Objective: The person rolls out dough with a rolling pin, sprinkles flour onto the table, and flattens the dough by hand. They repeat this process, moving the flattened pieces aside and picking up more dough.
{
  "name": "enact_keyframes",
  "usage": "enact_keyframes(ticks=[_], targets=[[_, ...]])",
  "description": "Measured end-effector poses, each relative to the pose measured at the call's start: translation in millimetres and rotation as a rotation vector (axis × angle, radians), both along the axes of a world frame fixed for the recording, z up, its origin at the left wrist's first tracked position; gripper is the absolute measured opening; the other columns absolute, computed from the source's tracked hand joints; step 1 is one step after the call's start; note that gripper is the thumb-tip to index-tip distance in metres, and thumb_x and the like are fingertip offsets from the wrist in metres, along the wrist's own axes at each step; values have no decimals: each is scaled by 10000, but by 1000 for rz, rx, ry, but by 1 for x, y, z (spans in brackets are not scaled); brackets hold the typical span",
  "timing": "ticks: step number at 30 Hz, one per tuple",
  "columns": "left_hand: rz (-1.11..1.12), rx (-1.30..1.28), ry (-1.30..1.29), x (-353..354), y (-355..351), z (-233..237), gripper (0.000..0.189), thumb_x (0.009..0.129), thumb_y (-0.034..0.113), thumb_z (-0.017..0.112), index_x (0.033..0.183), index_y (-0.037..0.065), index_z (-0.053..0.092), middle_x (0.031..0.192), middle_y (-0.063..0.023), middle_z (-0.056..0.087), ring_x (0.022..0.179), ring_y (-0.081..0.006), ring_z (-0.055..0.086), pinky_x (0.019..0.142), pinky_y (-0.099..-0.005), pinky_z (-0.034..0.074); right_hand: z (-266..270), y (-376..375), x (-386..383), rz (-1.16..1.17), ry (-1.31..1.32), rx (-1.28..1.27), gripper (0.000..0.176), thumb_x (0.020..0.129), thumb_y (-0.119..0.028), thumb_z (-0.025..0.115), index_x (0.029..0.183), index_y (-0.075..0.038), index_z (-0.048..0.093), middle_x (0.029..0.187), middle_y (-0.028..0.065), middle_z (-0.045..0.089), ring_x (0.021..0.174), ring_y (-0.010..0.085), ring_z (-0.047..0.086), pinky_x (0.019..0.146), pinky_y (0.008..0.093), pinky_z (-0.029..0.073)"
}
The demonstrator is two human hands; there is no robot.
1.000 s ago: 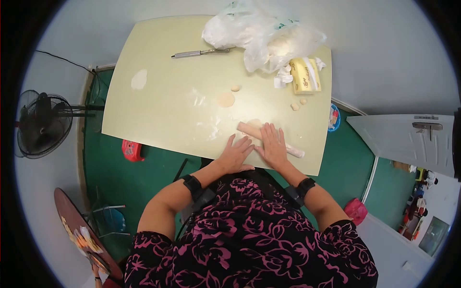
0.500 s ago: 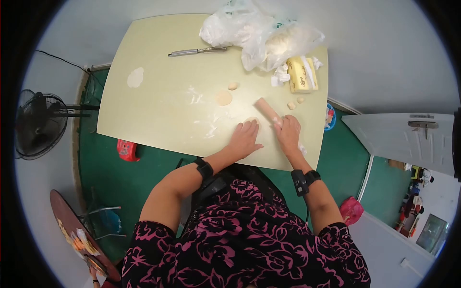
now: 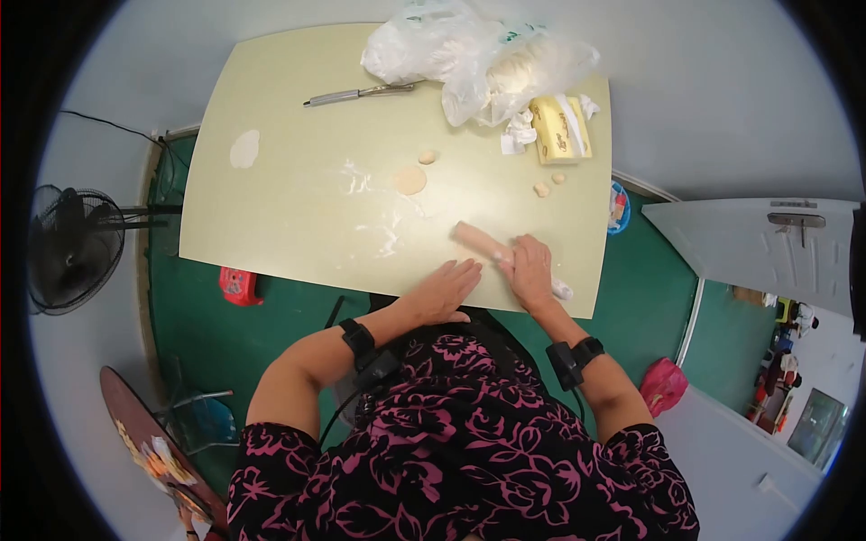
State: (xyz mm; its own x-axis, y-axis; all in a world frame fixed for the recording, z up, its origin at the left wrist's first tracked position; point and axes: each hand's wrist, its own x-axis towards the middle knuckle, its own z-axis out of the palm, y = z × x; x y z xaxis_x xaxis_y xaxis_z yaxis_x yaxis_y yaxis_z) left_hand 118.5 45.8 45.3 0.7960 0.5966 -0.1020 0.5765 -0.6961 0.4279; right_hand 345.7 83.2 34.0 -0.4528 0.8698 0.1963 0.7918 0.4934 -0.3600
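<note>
My right hand (image 3: pixel 530 269) is closed around a wooden rolling pin (image 3: pixel 480 240), which lies slanted on the table near its front edge. The pin's white floury end shows below that hand. Just left of the pin rests my left hand (image 3: pixel 448 290), fingers stretched out together and pointing toward it. Any dough under those fingertips or the pin is too hidden to make out. A round flattened dough wrapper (image 3: pixel 410 179) lies farther up, with a small dough ball (image 3: pixel 427 157) beside it. Two more small dough pieces (image 3: pixel 541 190) sit on the right.
Dusted with flour, the pale yellow table (image 3: pixel 298 198) carries a thin white dough sheet (image 3: pixel 244 149) at left. Toward the back are a metal-handled tool (image 3: pixel 347 96), plastic bags (image 3: pixel 514 72) and a yellow tissue pack (image 3: pixel 561 131). A black fan (image 3: pixel 77 248) stands left.
My right hand has drawn the rolling pin down toward the front edge and turned it flatter. My left hand has slid back toward me, off the spot where pale dough showed at its fingertips.
</note>
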Motion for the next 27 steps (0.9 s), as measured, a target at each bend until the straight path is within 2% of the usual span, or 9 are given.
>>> enact_keyframes(ticks=[4, 7, 10, 13, 16, 17, 21, 27], targets=[[39, -4, -50, -1, -5, -9, 840, 776, 519, 602, 1322, -74, 366, 1413, -210, 338, 1346, -327, 272, 1086, -485, 220, -7, -4, -14, 33, -154, 2, 468, 782, -340, 644, 1096, -14, 524, 1305, 197, 424, 1262, 353, 371, 1037, 539, 251], [54, -17, -40, 1, -8, -2, 824, 788, 525, 588, 1317, -70, 374, 1415, -212, 335, 1344, -324, 275, 1086, -487, 218, -3, 36, -13, -126, -242, 80, 556, 811, -438, 579, 1183, -29, 515, 1377, 205, 373, 1328, 345, 294, 1065, 564, 195], [63, -39, -55, 1, 0, 4, 791, 799, 510, 583, 1313, -58, 385, 1410, -207, 343, 1330, -317, 299, 1085, -489, 219, 4, 42, -13, -162, -203, -68, 613, 829, -468, 542, 1265, -40, 483, 1401, 206, 354, 1345, 344, 265, 1072, 570, 170], [129, -19, -93, -5, 5, -7, 755, 796, 472, 598, 1310, -43, 396, 1393, -192, 366, 1304, -309, 334, 1078, -496, 225, -5, -1, -18, -89, -154, -146, 634, 838, -468, 538, 1289, -30, 461, 1415, 205, 339, 1356, 343, 250, 1077, 566, 161], [185, 36, -58, -7, -3, -12, 726, 789, 433, 617, 1307, -29, 405, 1370, -175, 389, 1279, -299, 359, 1059, -496, 242, -12, -11, -14, -51, -223, -105, 657, 843, -472, 533, 1317, -28, 433, 1427, 202, 326, 1363, 340, 240, 1077, 567, 159], [195, 51, -59, -6, -4, -11, 717, 785, 422, 623, 1303, -26, 409, 1358, -170, 398, 1273, -294, 365, 1048, -491, 252, -17, 2, -14, -104, -224, -23, 673, 835, -473, 544, 1322, -24, 421, 1422, 207, 330, 1361, 341, 240, 1078, 565, 159], [216, 27, -39, -5, -1, -1, 692, 781, 405, 633, 1288, -16, 424, 1328, -158, 416, 1254, -281, 380, 1007, -466, 278, 4, 60, -3, -260, -188, -58, 654, 838, -455, 548, 1312, -21, 427, 1420, 215, 326, 1365, 341, 229, 1082, 560, 148], [207, 24, -40, -10, 1, -2, 645, 798, 404, 615, 1257, -19, 453, 1316, -149, 425, 1248, -285, 374, 1001, -483, 282, -2, -15, -16, -38, -184, -202, 618, 850, -448, 535, 1290, -22, 451, 1431, 199, 319, 1368, 328, 233, 1084, 550, 158]])
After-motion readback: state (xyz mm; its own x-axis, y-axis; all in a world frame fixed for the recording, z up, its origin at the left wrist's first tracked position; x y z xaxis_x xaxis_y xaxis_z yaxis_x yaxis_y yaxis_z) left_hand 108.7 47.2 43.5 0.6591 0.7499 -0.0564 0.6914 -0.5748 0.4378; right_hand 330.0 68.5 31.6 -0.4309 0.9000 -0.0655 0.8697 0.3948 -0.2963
